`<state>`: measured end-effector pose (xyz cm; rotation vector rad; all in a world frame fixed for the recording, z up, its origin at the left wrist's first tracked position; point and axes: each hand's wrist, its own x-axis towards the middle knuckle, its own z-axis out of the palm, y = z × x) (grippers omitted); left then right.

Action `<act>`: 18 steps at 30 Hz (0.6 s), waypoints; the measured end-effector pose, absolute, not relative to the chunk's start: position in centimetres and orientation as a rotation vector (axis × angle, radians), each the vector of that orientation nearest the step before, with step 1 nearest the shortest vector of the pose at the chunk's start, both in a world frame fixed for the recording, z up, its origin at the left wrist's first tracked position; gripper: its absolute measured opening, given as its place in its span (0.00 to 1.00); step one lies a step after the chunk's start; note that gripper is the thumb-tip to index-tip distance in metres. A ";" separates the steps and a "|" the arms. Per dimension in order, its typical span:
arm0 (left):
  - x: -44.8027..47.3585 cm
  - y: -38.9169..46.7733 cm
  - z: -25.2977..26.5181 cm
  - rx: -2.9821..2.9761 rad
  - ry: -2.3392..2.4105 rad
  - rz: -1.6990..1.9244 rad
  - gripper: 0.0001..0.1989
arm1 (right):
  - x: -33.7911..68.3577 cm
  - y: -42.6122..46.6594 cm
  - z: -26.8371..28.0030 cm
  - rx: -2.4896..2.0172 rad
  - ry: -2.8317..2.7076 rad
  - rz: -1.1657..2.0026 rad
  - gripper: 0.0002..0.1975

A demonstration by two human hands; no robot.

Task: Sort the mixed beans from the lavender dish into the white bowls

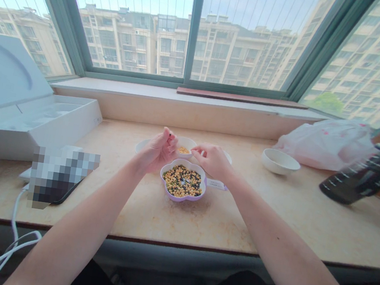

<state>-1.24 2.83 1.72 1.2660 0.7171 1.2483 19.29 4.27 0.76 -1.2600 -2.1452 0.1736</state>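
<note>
A purple-rimmed, flower-shaped bowl (163, 182) with a short handle (217, 184) holds mixed black, yellow and green beans (184, 181). Behind it, a white bowl (187, 140) contains yellow beans (183, 150). My left hand (161, 151) is raised left of that bowl, fingers curled, with a small black bean (170, 135) showing at the fingertips. Over the white bowl's right edge, my right hand (213, 160) has its fingers pinched together; whatever they hold is too small to make out. White dishes on both sides (141, 144) (227, 157) are partly hidden by my hands.
Another white bowl (281, 163) stands at the right, near a plastic bag (324, 142) and a dark bottle (366, 167). On the left are an opened white box (62, 120), a blurred-out item (61, 176) and white cables (15, 212). A window sill (130, 89) runs behind.
</note>
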 end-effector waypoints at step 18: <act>-6.1 5.3 1.7 2.379 1.850 0.827 0.10 | 19.5 4.4 0.6 -1.297 -2.157 0.177 0.11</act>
